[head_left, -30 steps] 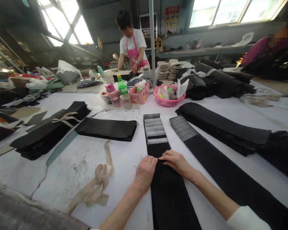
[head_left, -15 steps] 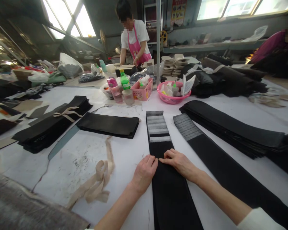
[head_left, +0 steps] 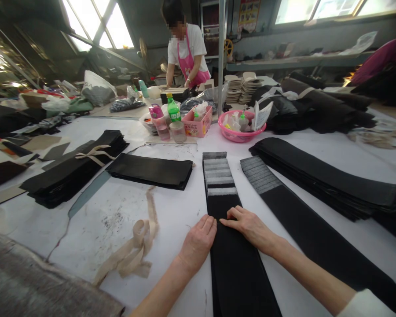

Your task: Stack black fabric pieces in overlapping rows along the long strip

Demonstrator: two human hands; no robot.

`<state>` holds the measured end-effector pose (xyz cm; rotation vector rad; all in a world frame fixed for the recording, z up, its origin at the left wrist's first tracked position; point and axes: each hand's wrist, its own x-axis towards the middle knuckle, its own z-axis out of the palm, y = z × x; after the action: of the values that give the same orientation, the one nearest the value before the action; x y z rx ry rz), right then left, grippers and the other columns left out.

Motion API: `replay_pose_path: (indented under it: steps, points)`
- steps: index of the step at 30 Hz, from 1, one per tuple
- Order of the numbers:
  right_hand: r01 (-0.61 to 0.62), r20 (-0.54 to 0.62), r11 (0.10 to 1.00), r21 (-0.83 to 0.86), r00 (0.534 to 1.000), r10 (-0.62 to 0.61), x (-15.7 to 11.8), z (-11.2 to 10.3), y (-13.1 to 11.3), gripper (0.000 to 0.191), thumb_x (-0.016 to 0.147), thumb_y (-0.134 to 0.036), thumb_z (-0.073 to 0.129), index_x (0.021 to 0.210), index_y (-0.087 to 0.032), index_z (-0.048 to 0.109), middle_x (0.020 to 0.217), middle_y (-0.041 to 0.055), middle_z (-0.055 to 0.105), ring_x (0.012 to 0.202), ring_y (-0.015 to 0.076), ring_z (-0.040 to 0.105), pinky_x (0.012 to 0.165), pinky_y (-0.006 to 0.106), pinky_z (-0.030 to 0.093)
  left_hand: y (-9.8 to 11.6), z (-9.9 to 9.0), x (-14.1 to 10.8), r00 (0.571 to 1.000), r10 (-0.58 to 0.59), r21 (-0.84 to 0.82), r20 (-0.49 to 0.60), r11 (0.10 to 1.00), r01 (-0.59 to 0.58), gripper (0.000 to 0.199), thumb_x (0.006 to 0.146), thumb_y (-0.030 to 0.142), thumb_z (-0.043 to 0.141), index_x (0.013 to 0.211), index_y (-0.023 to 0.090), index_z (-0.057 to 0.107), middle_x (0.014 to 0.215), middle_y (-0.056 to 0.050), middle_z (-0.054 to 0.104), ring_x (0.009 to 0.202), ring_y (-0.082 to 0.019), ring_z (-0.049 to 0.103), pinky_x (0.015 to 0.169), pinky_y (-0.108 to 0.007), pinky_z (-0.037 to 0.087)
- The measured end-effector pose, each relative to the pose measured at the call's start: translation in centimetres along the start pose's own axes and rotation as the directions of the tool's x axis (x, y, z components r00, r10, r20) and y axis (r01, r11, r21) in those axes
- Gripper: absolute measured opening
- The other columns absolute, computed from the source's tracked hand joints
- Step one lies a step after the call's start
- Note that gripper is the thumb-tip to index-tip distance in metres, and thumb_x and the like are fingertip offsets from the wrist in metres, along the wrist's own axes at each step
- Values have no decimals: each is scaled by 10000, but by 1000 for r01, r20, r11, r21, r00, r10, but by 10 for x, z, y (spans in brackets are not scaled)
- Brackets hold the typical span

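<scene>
Long black strips (head_left: 240,268) lie in a stack in front of me, their far ends stepped back to show grey bands (head_left: 219,174). My left hand (head_left: 198,240) is at the stack's left edge, its fingers pressed together on the top black strip. From the right, my right hand (head_left: 251,226) touches the same strip with bent fingers, thumb and forefinger close together. A small gap of black material shows between the two hands. What lies under the fingertips is hidden.
To the right lie another black stack with a grey end (head_left: 259,174) and a curved black pile (head_left: 323,171). Left are a short black stack (head_left: 150,171), a tied bundle (head_left: 75,167) and a beige ribbon (head_left: 138,246). A pink basket (head_left: 240,135) and a co-worker (head_left: 188,53) are beyond.
The view has shifted slightly. My right fingertips have drawn a little apart from my left ones; both hands stay at the same place on the strip.
</scene>
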<state>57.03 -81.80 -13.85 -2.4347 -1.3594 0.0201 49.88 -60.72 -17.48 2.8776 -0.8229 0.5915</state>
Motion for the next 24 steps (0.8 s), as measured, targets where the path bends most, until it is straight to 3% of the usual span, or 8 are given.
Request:
replay_pose_path:
  steps: [8,17,24]
  points:
    - [36,35,997,-62,999,-34,5,-5,-2,349,951,-172,465,1263,-309,545,957,38,536,837,170,493,746,294,474,0,0,-1,997,-69,-79,39,994,72,304,944,92,387,1219,79,518,1068,-126,603,1126,-221,570,970,-372,512]
    - [27,21,995,-95,999,-25,6,-2,-7,345,944,-154,467,1246,-288,567,939,53,535,837,181,483,735,299,455,3,6,-5,1000,-10,24,-29,1000,11,297,934,53,348,1148,41,553,1087,-169,625,1135,-274,583,925,-408,539]
    - [-1,22,993,-117,1000,4,4,3,-6,277,936,-166,500,1173,-261,606,977,59,534,853,181,480,744,307,453,6,7,-12,999,-29,41,-27,999,30,292,921,38,369,1142,28,559,1161,-185,615,1172,-305,561,931,-413,540]
